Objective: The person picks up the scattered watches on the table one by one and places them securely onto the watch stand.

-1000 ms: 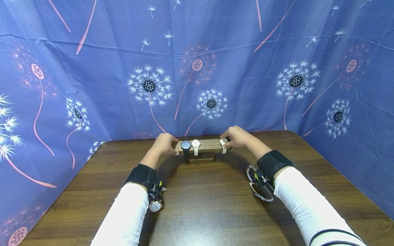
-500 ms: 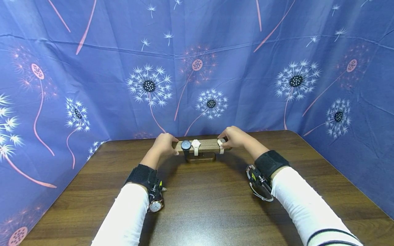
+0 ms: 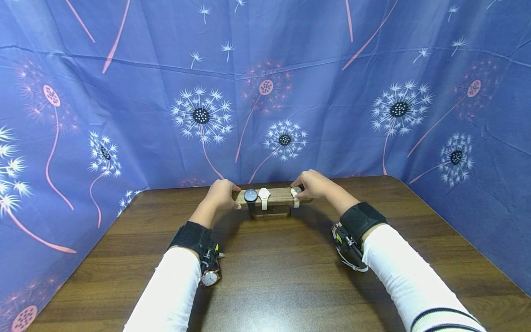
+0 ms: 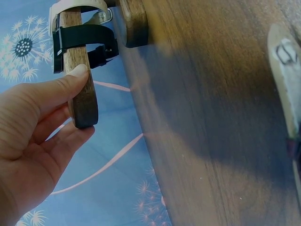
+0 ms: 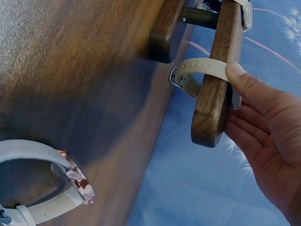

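Note:
A wooden watch stand point(image 3: 280, 196) with a raised bar stands at the back of the table. My left hand point(image 3: 221, 194) holds the bar's left end; in the left wrist view its thumb point(image 4: 77, 73) lies on the wood and its fingers go under the tip. Close to that hand, a black watch point(image 3: 250, 196) and a white watch point(image 3: 264, 194) are strapped round the bar. Near the other end, my right hand point(image 3: 315, 185) pinches a cream-strapped watch point(image 5: 207, 67), its buckled band looped round the bar. The dial is partly hidden by the fingers.
On the brown table point(image 3: 274, 263), a watch with a white dial point(image 3: 209, 278) lies beside the left forearm. A pale-strapped watch point(image 5: 77, 183) lies by the right wrist, partly covered in the head view. A blue patterned cloth point(image 3: 323, 115) hangs behind the table.
My right hand has moved left along the bar, and the cream-strapped watch has slid with it toward the middle. The left hand and the stand have stayed put.

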Motion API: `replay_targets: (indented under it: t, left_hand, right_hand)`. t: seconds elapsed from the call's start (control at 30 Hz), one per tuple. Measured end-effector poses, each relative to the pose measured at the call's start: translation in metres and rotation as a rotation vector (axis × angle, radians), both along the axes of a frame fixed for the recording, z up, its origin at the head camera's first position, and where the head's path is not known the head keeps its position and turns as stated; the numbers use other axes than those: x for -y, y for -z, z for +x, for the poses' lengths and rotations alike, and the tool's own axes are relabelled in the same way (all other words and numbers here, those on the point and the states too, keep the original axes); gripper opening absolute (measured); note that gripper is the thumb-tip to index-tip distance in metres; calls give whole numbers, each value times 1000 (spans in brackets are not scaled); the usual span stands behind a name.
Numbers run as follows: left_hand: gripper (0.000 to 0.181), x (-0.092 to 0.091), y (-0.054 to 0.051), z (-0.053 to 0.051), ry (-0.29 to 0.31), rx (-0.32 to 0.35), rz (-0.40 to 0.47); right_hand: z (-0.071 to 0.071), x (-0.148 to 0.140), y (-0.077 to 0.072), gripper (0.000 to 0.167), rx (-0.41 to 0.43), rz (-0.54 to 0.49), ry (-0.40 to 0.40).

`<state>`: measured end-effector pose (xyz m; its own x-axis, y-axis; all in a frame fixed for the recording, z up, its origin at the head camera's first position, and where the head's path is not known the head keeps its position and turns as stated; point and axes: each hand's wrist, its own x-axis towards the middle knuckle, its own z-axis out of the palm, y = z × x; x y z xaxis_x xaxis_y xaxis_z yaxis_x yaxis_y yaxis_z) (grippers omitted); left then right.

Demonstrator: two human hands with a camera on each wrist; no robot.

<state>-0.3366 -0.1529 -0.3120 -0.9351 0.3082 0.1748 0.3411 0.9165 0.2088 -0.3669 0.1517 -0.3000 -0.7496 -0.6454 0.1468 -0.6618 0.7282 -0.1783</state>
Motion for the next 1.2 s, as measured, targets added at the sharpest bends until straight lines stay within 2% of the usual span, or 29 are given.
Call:
replay_targets:
  t: [0.23,0.3,0.7,0.97,1.2]
  left_hand:
    - [54,1,-1,-2,2,-3,-16]
    - [54,1,-1,-2,4,-4,-15]
    - [53,1,0,-1,-11,3,11]
    - [54,0,0,-3,-15,10,14]
    - [53,0,0,-2,-10,10,5]
  right_hand:
    - [0,2,-3,41,-14,-31,-72]
    - [-5,1,0,42,-39,-40,-102]
    - [-1,13,-2,42,4,13,-13]
    - [1,18,-3,43,17,3,-10]
    - [2,22,-2,43,-10,6,-22]
